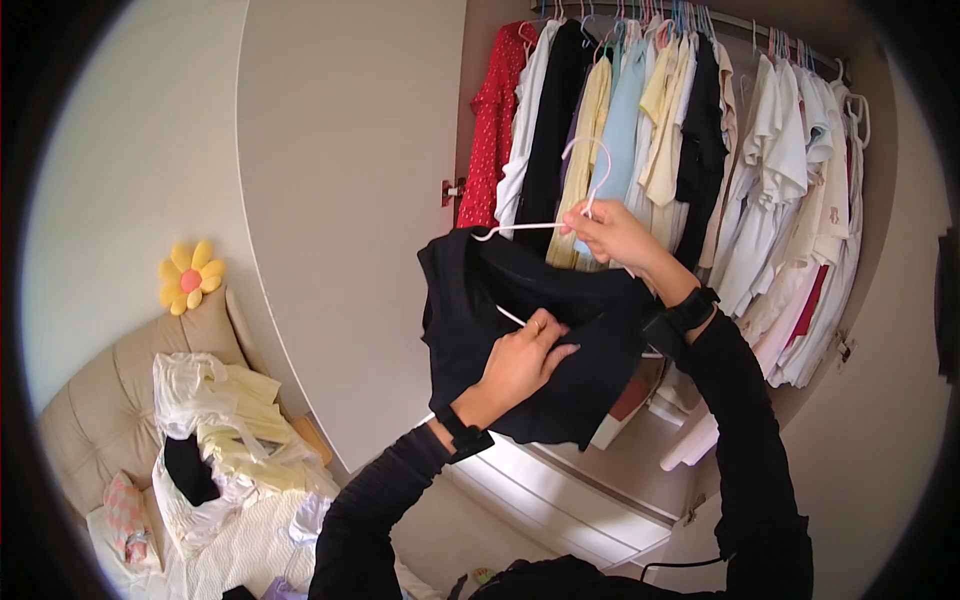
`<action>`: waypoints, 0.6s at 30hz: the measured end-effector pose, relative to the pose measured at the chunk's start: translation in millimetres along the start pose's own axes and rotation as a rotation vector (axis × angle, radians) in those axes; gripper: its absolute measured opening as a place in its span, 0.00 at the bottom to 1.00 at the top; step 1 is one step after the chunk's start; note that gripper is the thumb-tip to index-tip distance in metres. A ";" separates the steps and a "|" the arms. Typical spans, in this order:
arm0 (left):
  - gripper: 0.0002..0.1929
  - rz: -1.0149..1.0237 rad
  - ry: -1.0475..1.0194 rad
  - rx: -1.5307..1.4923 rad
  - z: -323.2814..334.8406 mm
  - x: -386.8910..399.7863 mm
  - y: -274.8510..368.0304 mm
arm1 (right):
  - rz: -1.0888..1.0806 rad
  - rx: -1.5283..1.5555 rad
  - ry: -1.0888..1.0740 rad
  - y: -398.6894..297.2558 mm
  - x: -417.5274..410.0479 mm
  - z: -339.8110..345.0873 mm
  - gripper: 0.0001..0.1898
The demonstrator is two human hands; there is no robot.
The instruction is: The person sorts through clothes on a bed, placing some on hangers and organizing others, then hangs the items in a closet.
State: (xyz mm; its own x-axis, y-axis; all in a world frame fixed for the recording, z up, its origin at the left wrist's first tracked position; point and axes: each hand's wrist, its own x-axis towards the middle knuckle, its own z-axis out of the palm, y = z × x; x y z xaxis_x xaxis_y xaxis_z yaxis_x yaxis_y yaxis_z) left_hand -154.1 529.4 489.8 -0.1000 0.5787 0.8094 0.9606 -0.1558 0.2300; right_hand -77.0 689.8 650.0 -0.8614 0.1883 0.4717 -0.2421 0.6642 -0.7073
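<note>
A black sleeveless top [472, 360] hangs on a pale pink clothes hanger [525, 226] in front of the wardrobe. My right hand [611, 232] grips the hanger just below its hook. The hanger's left arm reaches the top's left shoulder, and part of its lower bar shows inside the neckline. At the front of the neckline, my left hand [521, 356] holds the black fabric, with some fingertips hidden in the neck opening. Black bands circle both wrists.
Behind the top, many garments hang from a metal rail [735, 24], among them a red dotted garment [495, 127]. The wardrobe door [345, 210] stands open at left. Beyond it is a bed with a padded headboard [112, 382], a plastic bag [191, 394] and a flower cushion [191, 281].
</note>
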 end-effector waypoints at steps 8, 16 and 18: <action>0.06 0.418 0.057 -0.002 -21.5 0.0 -16.8 | 0.152 0.223 0.080 50.0 18.1 -33.4 0.11; 0.12 0.372 0.178 0.108 -34.5 42.0 -35.8 | 0.087 -0.015 -0.037 50.2 18.7 -58.7 0.11; 0.14 0.286 0.365 0.344 -51.4 76.1 -38.8 | -0.059 -0.164 -0.059 43.8 17.3 -43.3 0.11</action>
State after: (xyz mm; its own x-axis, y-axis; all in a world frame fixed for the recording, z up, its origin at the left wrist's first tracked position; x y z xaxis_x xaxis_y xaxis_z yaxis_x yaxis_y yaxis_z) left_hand -212.3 538.3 570.2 0.1516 0.2284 0.9617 0.9855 0.0396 -0.1647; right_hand -83.2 753.5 650.0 -0.8739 0.1062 0.4744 -0.2209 0.7825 -0.5822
